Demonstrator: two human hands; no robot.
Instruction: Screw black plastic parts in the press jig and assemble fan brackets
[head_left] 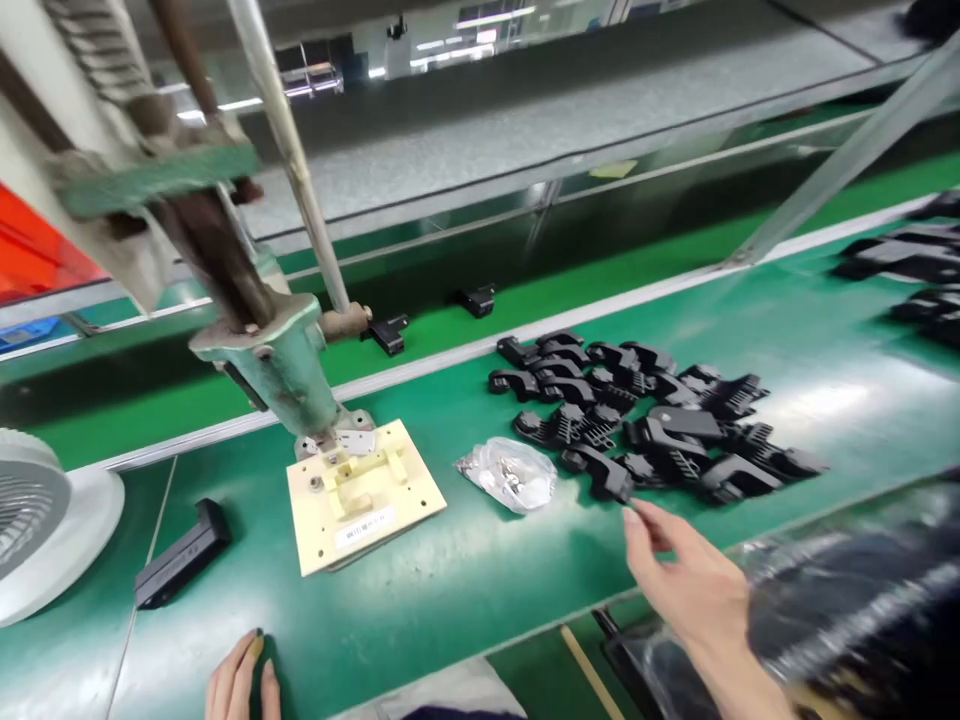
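My right hand (694, 580) reaches to the near edge of a pile of black plastic parts (667, 425). Its thumb and forefinger are pinched at the end of one curved black plastic part (600, 470), which still lies on the green bench. My left hand (241, 680) rests at the bench's front edge, partly cut off by the frame, with fingers stretched and the thumb apart, holding nothing. Above it lies a single long black plastic part (184, 555). Between the hands sit a cream fixture plate (420, 490) with raised blocks and a clear plastic bag (514, 475) of small metal pieces.
A green press (289, 375) stands over the fixture plate. At the left is a white fan (45, 530). Two black parts (476, 300) lie on the green strip behind the bench rail (442, 355). More black parts (911, 250) sit far right; plastic wrapping (862, 600) is below them.
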